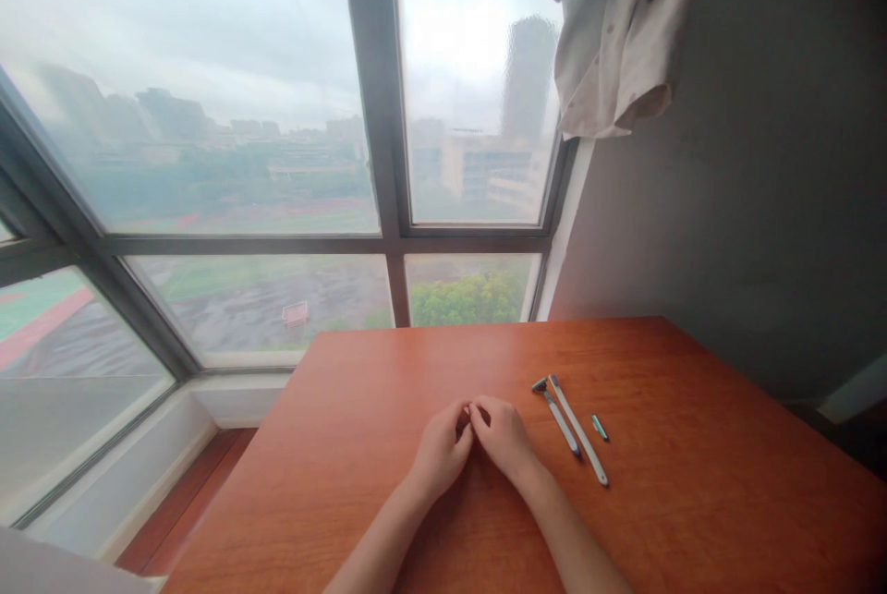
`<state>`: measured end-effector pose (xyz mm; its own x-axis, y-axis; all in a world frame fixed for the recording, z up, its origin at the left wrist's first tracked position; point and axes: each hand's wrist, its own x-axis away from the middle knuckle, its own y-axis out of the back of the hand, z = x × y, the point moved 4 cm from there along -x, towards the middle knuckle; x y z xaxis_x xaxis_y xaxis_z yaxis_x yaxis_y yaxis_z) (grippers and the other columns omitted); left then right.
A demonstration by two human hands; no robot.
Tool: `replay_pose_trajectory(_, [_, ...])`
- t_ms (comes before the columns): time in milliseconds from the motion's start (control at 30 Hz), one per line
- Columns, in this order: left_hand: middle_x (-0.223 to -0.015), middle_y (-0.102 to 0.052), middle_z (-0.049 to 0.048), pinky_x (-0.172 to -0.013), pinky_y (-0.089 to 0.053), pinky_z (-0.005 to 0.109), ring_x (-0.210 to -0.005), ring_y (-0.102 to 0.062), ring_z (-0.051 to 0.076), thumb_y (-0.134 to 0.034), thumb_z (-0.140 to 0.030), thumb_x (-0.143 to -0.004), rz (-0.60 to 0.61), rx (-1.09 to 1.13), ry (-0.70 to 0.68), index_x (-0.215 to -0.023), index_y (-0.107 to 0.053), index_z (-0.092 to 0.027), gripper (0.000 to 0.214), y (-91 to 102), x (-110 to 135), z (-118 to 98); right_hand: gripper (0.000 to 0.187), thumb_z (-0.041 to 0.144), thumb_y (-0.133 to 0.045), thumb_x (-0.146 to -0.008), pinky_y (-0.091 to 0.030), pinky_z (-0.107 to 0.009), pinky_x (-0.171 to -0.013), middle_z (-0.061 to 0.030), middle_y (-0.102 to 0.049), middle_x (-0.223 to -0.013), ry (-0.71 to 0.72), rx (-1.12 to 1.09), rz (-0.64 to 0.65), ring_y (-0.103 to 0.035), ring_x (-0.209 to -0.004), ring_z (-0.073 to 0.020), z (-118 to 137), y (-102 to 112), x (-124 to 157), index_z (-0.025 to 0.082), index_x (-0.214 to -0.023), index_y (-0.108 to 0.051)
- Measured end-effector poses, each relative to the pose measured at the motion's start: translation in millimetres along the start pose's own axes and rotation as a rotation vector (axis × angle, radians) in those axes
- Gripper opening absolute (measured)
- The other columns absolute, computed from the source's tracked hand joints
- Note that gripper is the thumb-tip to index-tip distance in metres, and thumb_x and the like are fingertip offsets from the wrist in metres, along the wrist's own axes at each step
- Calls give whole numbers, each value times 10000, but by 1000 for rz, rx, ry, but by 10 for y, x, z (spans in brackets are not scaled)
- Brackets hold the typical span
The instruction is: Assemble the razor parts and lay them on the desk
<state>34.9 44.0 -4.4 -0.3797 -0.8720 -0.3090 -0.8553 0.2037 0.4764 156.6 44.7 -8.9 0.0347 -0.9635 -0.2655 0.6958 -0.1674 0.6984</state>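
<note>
My left hand (443, 448) and my right hand (503, 437) meet over the middle of the wooden table (388, 372). Fingers on both are curled into a pinch, tips touching or nearly so. Whatever lies between the fingertips, if anything, is too small or hidden to make out. To the right of my right hand lies a razor (561, 423) with a grey handle, its head pointing away from me. Beside it rests a long pale toothbrush (578, 430), roughly parallel. Farther right is a small green and dark piece (600, 428), which looks like a razor cartridge.
Large windows (242, 160) rise behind the table's far edge and along the left. A spotted curtain (616, 40) hangs gathered at the upper right, in front of a grey wall (748, 187). Reddish-brown floor (187, 502) shows beyond the table's left edge.
</note>
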Motion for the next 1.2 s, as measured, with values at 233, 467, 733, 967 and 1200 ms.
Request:
replay_pose_trajectory(233, [-886, -685, 55, -732, -463, 265, -783, -624, 189, -464, -105, -828, 5, 11, -3, -1033, -606, -189, 263, 4, -1, -20, 265, 211, -443, -881, -361, -213, -619, -31, -684, -717, -2, 7, -1, -600, -669, -150, -10, -8, -2, 200, -706, -642])
replay_pose_trajectory(467, [-874, -677, 47, -724, -455, 258, -781, -618, 184, -454, -86, -822, 14, 20, -4, -993, -602, -188, 248, 0, -2, -50, 254, 200, -445, -876, -363, -209, -633, -23, -679, -715, 6, -1, -12, -598, -674, -148, -10, -10, 8, 206, -695, -623])
replay_pose_trajectory(733, [-902, -684, 55, -740, -460, 260, -807, -625, 188, -457, -87, -824, 12, 26, -2, -1008, -604, -190, 257, 10, 2, -49, 259, 204, -440, -878, -358, -211, -628, -25, -679, -715, 7, 1, -12, -597, -676, -150, -7, -8, -2, 204, -699, -628])
replay_pose_trajectory(967, [-907, -688, 64, -755, -469, 276, -812, -631, 193, -455, -97, -826, 18, 34, -3, -1034, -605, -190, 273, 8, 0, -44, 267, 199, -440, -881, -361, -218, -623, -30, -692, -734, 9, 22, -14, -600, -676, -153, 4, -1, 5, 203, -722, -655])
replay_pose_trajectory(1200, [-892, -687, 56, -750, -471, 269, -801, -630, 188, -459, -91, -827, 12, 29, -5, -1032, -606, -193, 272, 9, 1, -44, 272, 220, -444, -886, -366, -218, -628, -35, -697, -741, -17, 33, 1, -604, -683, -154, 4, 3, -3, 205, -737, -672])
